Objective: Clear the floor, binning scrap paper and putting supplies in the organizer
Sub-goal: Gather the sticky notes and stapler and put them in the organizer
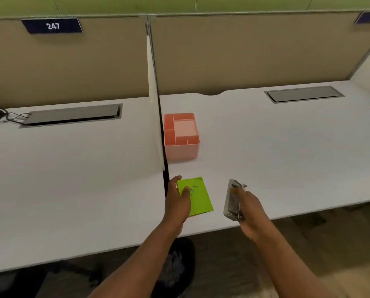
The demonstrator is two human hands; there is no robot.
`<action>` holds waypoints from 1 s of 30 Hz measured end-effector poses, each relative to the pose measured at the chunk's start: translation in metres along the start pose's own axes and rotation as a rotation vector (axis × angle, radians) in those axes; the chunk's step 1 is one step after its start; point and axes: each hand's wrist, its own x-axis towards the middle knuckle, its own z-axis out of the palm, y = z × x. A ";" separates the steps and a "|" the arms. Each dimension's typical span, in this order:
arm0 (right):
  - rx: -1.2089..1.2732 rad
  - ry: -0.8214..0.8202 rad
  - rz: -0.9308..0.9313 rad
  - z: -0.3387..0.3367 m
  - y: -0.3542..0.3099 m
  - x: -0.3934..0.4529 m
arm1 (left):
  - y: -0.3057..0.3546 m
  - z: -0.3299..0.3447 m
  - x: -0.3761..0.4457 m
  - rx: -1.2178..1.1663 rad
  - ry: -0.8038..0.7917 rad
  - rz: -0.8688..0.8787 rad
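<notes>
Two hands reach over the white desk (287,147). Left hand (177,203) grips a green notepad (198,196), thumb on top. Right hand (247,209) grips a clear box (231,201) of clips. Pink organizer (181,136) sits on the desk beyond the notepad; a dark bin (177,267) stands below.

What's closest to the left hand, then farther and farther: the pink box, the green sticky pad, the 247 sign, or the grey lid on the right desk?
From the left hand:
1. Green sticky pad, held in that hand.
2. Pink organizer, straight ahead on the desk.
3. Grey lid, far right, at the desk's back.
4. 247 sign, upper left on the partition.
</notes>
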 end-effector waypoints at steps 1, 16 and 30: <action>0.032 -0.011 0.013 0.007 -0.008 0.007 | 0.007 -0.003 0.014 -0.001 0.008 0.012; -0.631 0.193 -0.418 0.156 -0.109 0.172 | 0.011 -0.035 0.083 -0.047 0.105 0.035; -0.885 0.299 -0.477 0.227 -0.112 0.251 | -0.028 -0.061 0.068 -0.010 0.160 -0.065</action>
